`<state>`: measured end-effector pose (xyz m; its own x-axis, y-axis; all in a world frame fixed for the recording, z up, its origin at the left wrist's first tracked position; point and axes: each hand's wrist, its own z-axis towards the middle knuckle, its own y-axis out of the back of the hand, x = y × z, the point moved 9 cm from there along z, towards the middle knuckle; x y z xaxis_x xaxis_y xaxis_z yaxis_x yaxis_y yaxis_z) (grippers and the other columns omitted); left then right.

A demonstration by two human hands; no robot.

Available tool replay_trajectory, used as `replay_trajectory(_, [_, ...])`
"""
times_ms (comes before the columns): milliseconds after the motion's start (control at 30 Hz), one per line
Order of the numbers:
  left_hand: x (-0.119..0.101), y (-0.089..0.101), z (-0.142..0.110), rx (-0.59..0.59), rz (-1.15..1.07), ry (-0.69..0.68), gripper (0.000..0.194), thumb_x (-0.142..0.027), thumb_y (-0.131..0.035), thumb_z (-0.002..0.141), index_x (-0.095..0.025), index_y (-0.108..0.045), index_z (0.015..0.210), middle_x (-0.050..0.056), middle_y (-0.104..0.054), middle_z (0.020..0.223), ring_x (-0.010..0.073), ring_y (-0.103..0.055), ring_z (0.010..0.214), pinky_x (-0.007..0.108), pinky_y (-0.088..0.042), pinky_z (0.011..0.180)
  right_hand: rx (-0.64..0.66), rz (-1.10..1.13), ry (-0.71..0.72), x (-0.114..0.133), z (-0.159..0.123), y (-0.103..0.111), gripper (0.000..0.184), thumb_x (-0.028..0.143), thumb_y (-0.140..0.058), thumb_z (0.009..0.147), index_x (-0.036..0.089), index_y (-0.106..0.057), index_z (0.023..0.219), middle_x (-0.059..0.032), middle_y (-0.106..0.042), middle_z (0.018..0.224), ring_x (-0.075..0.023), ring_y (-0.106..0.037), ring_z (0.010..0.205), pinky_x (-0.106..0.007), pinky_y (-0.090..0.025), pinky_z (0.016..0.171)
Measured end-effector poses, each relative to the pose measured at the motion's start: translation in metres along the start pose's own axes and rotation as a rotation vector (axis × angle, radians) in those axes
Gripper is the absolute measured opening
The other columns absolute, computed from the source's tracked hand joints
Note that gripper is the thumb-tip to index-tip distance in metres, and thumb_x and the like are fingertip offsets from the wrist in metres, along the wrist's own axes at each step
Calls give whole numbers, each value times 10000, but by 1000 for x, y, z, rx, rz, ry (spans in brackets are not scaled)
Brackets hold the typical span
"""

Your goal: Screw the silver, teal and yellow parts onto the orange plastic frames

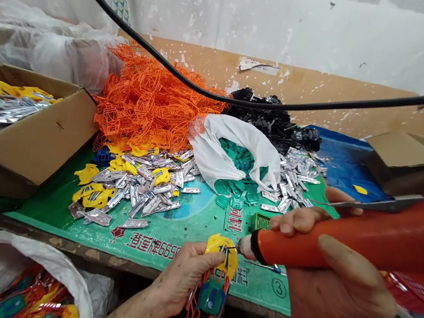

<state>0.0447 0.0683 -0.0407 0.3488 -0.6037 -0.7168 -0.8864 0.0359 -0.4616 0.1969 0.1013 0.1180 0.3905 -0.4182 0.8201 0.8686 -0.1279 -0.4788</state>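
Observation:
My left hand (pixel 184 276) is closed around a toy car body (pixel 211 300) with an orange frame, a green window piece and a yellow hood (pixel 227 253). The thumb presses on the yellow part. Wrapped in my right hand (pixel 332 276) is a red-orange electric screwdriver (pixel 383 233), held level. Its thin bit points left and meets, or nearly meets, the edge of the yellow part; exact contact cannot be told. Just behind the tool's nose sits a small green basket (pixel 261 222).
Piles of orange frames (pixel 152 103), silver strips (pixel 144 191), yellow pieces (pixel 94 195) and black parts (pixel 269 114) cover the bench. A white bag (pixel 213 151) holds green pieces. Cardboard boxes (pixel 33 139) stand at both sides. A black cable (pixel 205 92) hangs across. Assembled bodies (pixel 38 298) fill a sack lower left.

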Motion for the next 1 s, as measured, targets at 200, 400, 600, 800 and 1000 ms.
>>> replay_trajectory(200, [4, 2, 3, -2, -5, 17, 316, -383, -730, 646, -86, -687, 746, 83, -683, 657, 143, -586, 523, 225, -414, 481, 16, -18, 42, -2, 2, -2, 309, 195, -582, 682, 271, -607, 981, 10, -543, 690, -159, -520, 611, -376, -477, 644])
replay_trajectory(400, [4, 3, 4, -12, -3, 12, 301, -378, -724, 653, -90, -676, 727, 68, -665, 624, 127, -569, 498, 213, -399, 466, 29, 16, 31, -6, 2, -2, 370, 179, -582, 690, 241, -604, 1054, -4, -573, 690, -161, -533, 618, -367, -480, 642])
replay_trajectory(600, [4, 3, 3, -29, -1, 10, 314, -381, -722, 660, -83, -685, 752, 71, -667, 641, 125, -570, 503, 214, -400, 475, 53, 24, 25, -7, -4, -5, 317, 152, -623, 679, 263, -619, 976, 4, -597, 701, -162, -550, 643, -369, -488, 669])
replay_trajectory(800, [2, 0, 1, -35, -23, -2, 300, -391, -734, 647, -103, -667, 694, 45, -645, 581, 118, -542, 476, 218, -385, 470, 61, -37, 22, -11, -8, -8, 435, 170, -667, 671, 274, -587, 1085, 18, -599, 679, -170, -549, 642, -361, -497, 652])
replay_trajectory(1000, [1, 2, 0, -55, 34, -22, 255, -363, -698, 676, -115, -647, 654, 8, -600, 542, 93, -490, 449, 199, -340, 439, 88, -139, -1, -17, -13, -10, 438, 167, -664, 697, 278, -545, 1104, 36, -619, 715, -161, -565, 659, -390, -470, 739])
